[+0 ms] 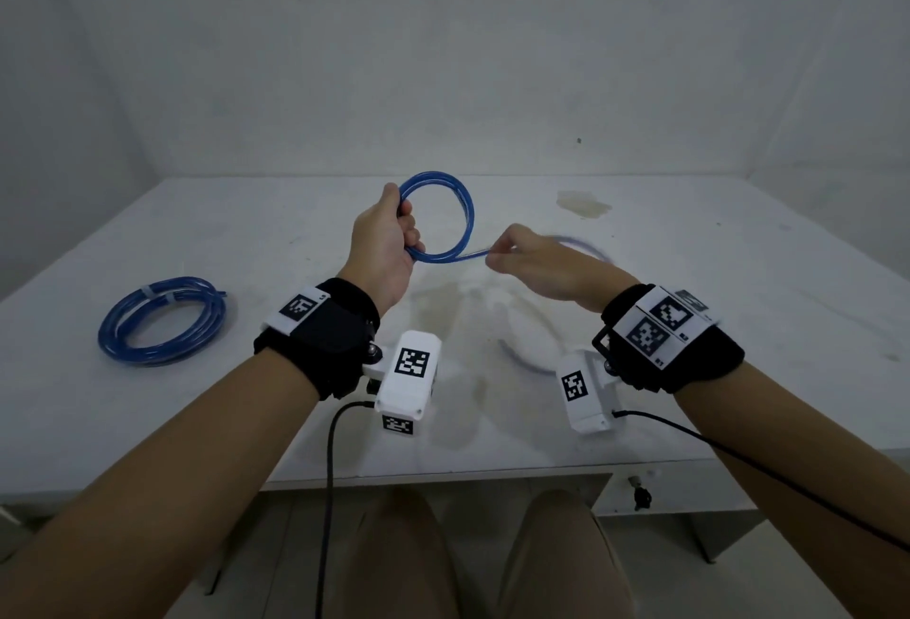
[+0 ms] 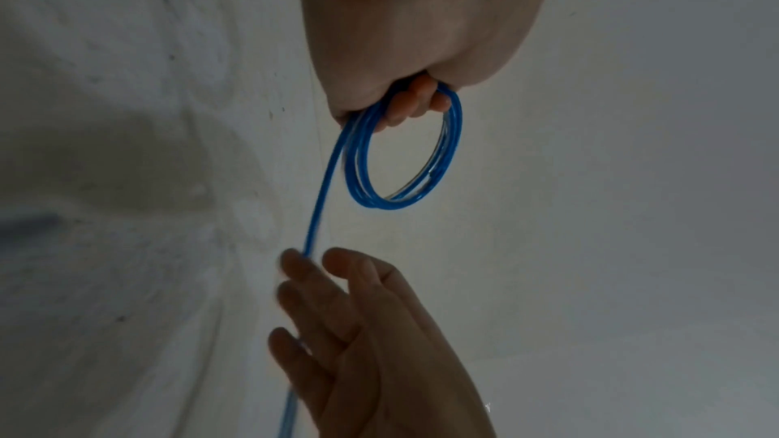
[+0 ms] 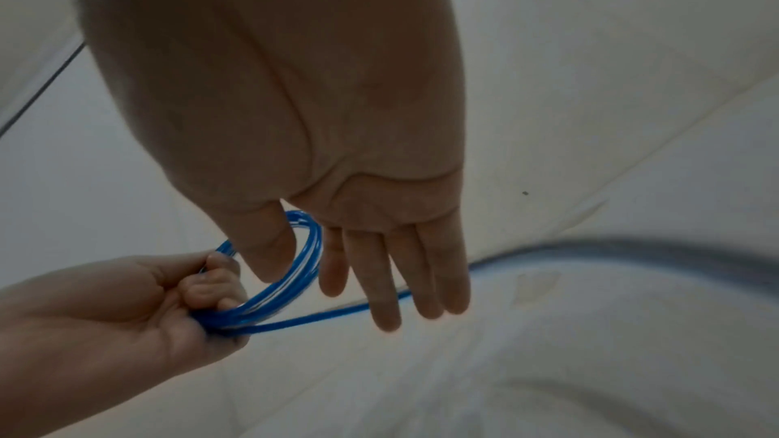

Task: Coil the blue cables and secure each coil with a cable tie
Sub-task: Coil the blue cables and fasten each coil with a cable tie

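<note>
Currently the left hand (image 1: 389, 244) has its fingers curled round a small coil (image 1: 438, 219) of blue cable, a few turns bunched at the palm, held up above the surface (image 1: 689, 273). The right hand (image 1: 536, 264) sits just beside it on the free strand (image 3: 312, 317) leaving the coil. From the right wrist view its fingers (image 3: 421, 275) are nearly straight, so the strand runs across them rather than being pinched. The tail (image 1: 583, 244) beyond is motion-blurred and arcs down toward the surface.

A finished coil (image 1: 162, 320) with a white cable tie (image 1: 157, 296) lies on the surface to the left, well apart.

Risks, as I judge them:
- Loose right-hand contact: the strand could slip off the fingers mid-wrap, and the next turn would land oversized or miss the left palm.
- The cable looks stiff and springy. If the left grip eases while taking a new turn, the stacked loops could spring apart.
- A whipping tail could snag on the wrist camera (image 1: 586, 392) or its black lead (image 1: 738, 456).
- Twist builds up if turns aren't rolled in, which leads to a figure-eight instead of a flat coil, and that's harder to tie.
- No spare tie visible, so one hand must hold the coil alone while fetching it.
</note>
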